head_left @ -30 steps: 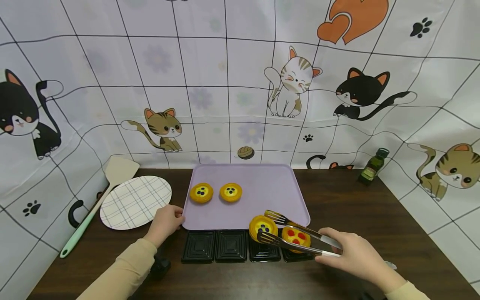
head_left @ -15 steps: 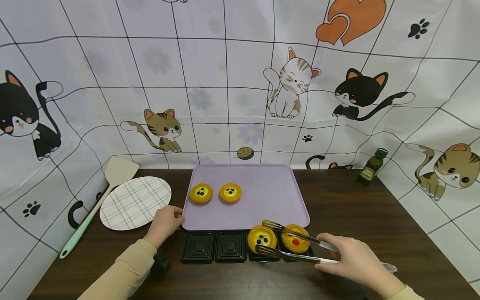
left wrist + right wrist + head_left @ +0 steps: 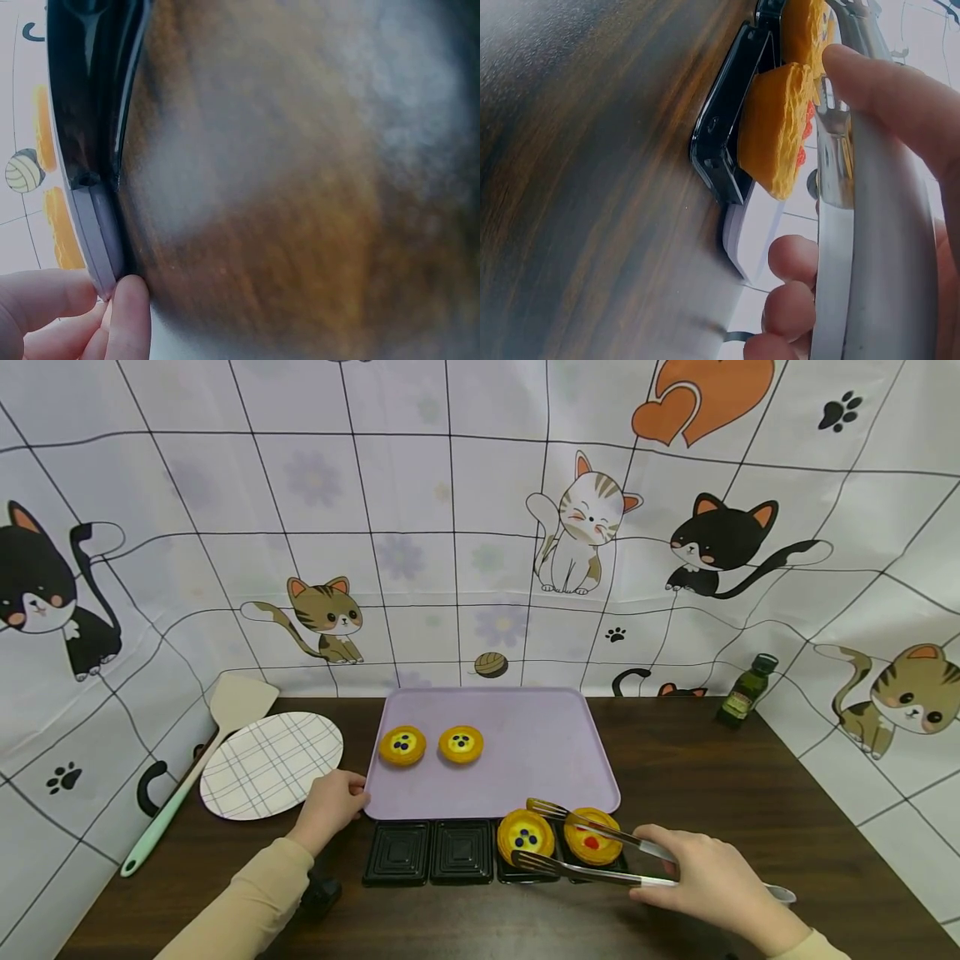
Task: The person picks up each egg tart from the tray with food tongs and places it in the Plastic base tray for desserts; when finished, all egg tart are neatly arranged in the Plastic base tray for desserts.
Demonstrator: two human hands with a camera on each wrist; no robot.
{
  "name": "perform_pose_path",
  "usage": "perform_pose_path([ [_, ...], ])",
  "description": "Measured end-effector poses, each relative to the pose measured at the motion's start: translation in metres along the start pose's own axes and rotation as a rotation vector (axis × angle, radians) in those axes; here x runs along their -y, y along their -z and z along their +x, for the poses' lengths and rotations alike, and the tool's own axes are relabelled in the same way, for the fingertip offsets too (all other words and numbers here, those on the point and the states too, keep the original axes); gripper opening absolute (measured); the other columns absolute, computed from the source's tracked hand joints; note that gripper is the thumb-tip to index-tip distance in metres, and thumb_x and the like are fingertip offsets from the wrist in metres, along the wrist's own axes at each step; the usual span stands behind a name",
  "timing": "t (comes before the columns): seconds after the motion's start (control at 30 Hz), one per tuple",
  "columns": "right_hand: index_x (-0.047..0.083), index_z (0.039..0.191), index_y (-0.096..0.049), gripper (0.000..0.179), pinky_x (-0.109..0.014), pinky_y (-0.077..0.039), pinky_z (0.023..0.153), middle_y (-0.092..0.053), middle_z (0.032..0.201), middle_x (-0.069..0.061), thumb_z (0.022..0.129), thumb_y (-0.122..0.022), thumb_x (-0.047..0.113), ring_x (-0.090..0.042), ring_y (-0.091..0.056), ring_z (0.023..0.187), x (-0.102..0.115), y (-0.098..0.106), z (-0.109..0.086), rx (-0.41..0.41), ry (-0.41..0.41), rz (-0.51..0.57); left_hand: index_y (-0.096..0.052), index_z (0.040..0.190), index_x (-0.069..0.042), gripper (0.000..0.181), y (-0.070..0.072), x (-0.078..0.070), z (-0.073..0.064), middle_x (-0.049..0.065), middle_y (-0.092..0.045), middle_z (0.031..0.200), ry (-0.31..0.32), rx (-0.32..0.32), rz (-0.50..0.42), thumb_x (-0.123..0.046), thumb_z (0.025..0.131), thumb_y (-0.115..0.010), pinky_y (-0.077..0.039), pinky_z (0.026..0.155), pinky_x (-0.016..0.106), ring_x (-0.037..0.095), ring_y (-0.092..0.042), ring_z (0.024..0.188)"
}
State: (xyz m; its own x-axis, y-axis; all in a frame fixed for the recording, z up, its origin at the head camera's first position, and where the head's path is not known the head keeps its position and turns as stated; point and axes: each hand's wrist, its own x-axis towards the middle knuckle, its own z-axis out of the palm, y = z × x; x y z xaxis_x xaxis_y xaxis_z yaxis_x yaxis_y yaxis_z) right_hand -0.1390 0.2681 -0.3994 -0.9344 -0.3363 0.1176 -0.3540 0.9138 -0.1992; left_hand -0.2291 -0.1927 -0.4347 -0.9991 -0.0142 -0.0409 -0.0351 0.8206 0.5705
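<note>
My right hand grips metal tongs, thumb on one arm and fingers on the other in the right wrist view. The tongs' ends lie either side of a yellow tart with blue dots; I cannot tell whether they press on it. That tart sits over the third black square dish. Beneath the tongs, a tart with red pieces rests on the rightmost black dish. My left hand pinches the left edge of a lilac tray between thumb and fingers.
Two blue-dotted tarts, a left one and a right one, lie on the tray. Black dishes line its front edge. Left stand a checked oval plate and a spatula; a green bottle stands at back right.
The blue-dotted tart between the tongs has come down and toward me, over the third dish. The tongs have moved slightly toward me with it. My left hand stays on the tray edge.
</note>
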Motion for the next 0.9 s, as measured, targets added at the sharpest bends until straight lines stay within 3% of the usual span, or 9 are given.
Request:
perform_pose_path([
  [0.53,0.029,0.111,-0.062,0.061,-0.022,-0.028,0.044,-0.041,0.061,0.017,0.063,-0.074,0.065,0.001,-0.033,0.05,-0.0031,0.0014,-0.0022,0.024,-0.048,0.033,-0.065,0.106,0.012,0.028,0.0005,-0.0018,-0.0002,0.009,-0.065,0.076,0.01,0.004,0.0,-0.005,0.083,-0.062,-0.051,0.057,0.031,0.014,-0.062,0.059],
  [0.9,0.025,0.114,-0.062,0.065,-0.022,-0.034,0.047,-0.05,0.066,0.017,0.064,-0.073,0.064,0.001,-0.042,0.054,-0.0029,0.0055,0.0025,0.034,-0.09,0.08,-0.065,0.106,0.011,0.029,0.0005,-0.0017,-0.0016,0.009,-0.067,0.077,-0.014,-0.009,0.005,-0.005,0.083,-0.061,-0.05,0.056,0.032,0.014,-0.062,0.058],
])
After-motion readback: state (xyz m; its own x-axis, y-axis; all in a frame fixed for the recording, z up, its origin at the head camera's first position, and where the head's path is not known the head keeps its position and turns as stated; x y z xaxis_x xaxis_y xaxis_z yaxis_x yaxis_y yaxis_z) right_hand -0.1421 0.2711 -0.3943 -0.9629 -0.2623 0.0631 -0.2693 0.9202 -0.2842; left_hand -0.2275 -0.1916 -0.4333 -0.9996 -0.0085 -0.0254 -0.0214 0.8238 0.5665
